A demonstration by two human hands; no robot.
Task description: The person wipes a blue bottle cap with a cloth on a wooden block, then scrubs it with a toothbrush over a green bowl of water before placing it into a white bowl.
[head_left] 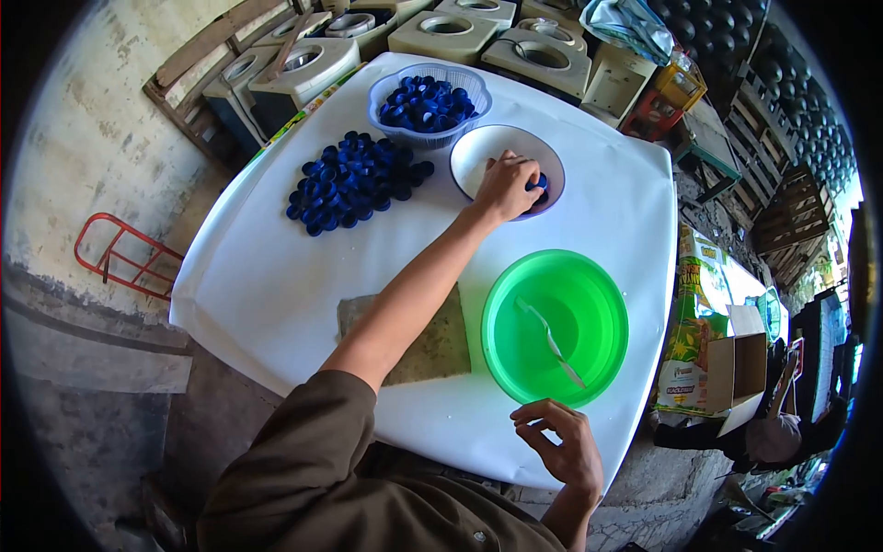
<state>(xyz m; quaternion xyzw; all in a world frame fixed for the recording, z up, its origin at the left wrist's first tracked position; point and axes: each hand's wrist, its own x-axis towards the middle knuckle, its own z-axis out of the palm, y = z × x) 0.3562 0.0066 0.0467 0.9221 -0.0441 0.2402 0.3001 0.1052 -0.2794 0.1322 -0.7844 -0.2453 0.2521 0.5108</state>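
Note:
My left hand (507,187) reaches across the white table into a white bowl (480,152) and closes its fingers on a blue bottle cap (536,184). A pile of several blue caps (351,180) lies loose on the table to the left of that bowl. Behind it stands a pale blue basket (384,86) filled with more blue caps. My right hand (560,442) rests at the near table edge with fingers curled and empty, just below a green basin (509,293) that holds a clear plastic fork (550,341).
A brown square mat (437,351) lies under my left forearm. The table (258,285) is covered in white sheeting. Water dispenser tops (446,32) stand behind it. Cardboard boxes (736,368) and crates are on the right, a red metal frame (124,253) on the left.

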